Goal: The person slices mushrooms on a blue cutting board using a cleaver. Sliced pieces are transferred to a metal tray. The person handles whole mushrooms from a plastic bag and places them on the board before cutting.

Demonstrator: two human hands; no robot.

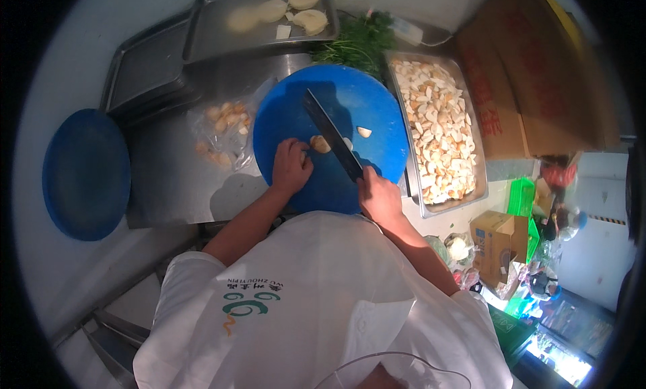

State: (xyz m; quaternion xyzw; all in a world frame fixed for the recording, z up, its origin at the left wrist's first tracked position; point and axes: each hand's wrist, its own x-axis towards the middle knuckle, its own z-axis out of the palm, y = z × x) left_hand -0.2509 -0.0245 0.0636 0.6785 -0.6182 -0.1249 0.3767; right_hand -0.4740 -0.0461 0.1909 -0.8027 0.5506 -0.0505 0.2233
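Observation:
My right hand (379, 193) is closed around the handle of a cleaver (330, 134), its blade slanting up and left over a round blue cutting board (323, 93). A brownish mushroom piece (320, 144) lies left of the blade. Right of it are a pale piece (347, 143), partly hidden by the blade, and a cut white piece (364, 131). At the board's left side rests my left hand (292, 166), fingers curled; a small pale thing shows at its fingertips, too covered to tell whether it is held.
A steel tray of cut mushroom pieces (441, 131) stands at the right. Left are a plastic bag of whole pieces (228, 119) and a second blue board (87, 174). Behind are a metal tray with pale slices (260, 28), leafy greens (361, 40) and cardboard boxes (535, 81).

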